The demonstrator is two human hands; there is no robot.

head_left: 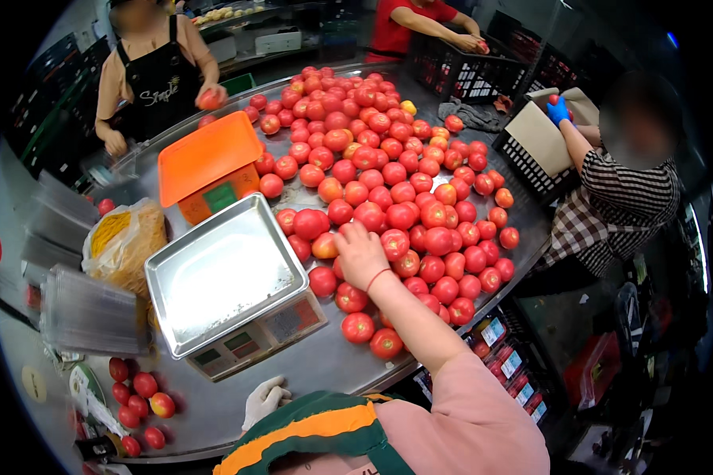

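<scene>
My right hand (362, 257), bare with a thin red cord at the wrist, reaches over the spread of tomatoes. Its fingers are apart and touch the fruit, beside a yellowish-red tomato (324, 246). The fingertips are partly hidden among the tomatoes. In a white glove, my left hand (264, 401) rests low near the table's front edge, fingers loosely bent and holding nothing. Between the hands and to the left stands a weighing scale (303, 318) with a bare metal pan (223, 273).
An orange tub (211, 156), a bag of yellow bands (127, 237) and stacked clear plastic boxes (91, 309) stand on the left. Several loose tomatoes (145, 385) lie at the front left. Three other people work around the metal table; black crates (471, 71) line its far right.
</scene>
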